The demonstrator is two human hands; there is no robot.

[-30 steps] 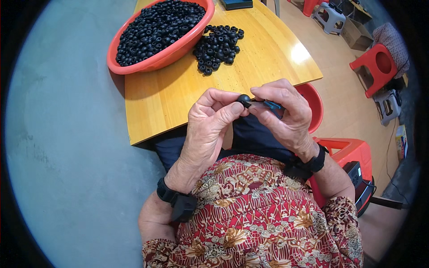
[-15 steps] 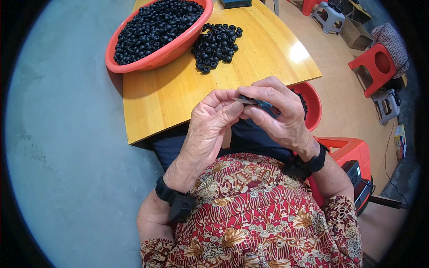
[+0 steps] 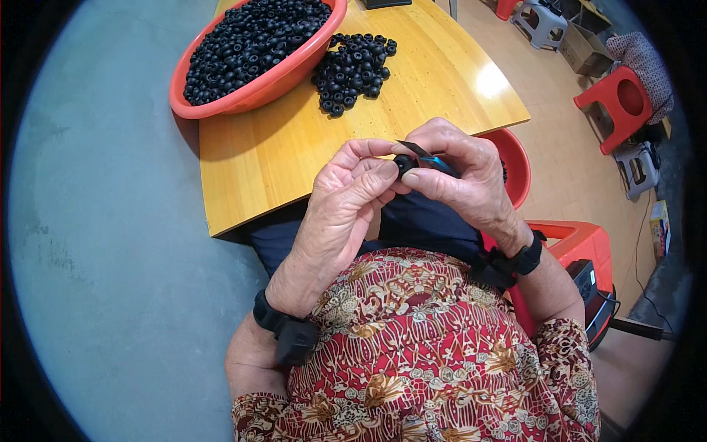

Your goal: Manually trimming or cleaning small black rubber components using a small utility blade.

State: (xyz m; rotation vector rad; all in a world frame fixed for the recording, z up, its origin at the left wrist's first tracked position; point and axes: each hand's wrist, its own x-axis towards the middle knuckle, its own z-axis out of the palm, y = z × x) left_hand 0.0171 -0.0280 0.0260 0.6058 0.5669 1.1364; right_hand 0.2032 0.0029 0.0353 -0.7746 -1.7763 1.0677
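My left hand pinches a small round black part with a hole between thumb and fingertips. My right hand is wrapped round a utility knife with a blue handle; its dark blade points up and left, just above the black part. The right thumb tip rests against the part's side. Both hands are over my lap, at the near edge of the yellow wooden table. Beyond them lies a loose pile of the same black parts.
A red basin heaped with black parts stands at the table's far left. Another red basin is below the table's right edge. A red stool with a black box is at my right. More stools stand farther right.
The knife blade has swung from lying across the fingertips to pointing up and away. The black part now shows between my fingertips, where it was hidden. Both hands stay close together.
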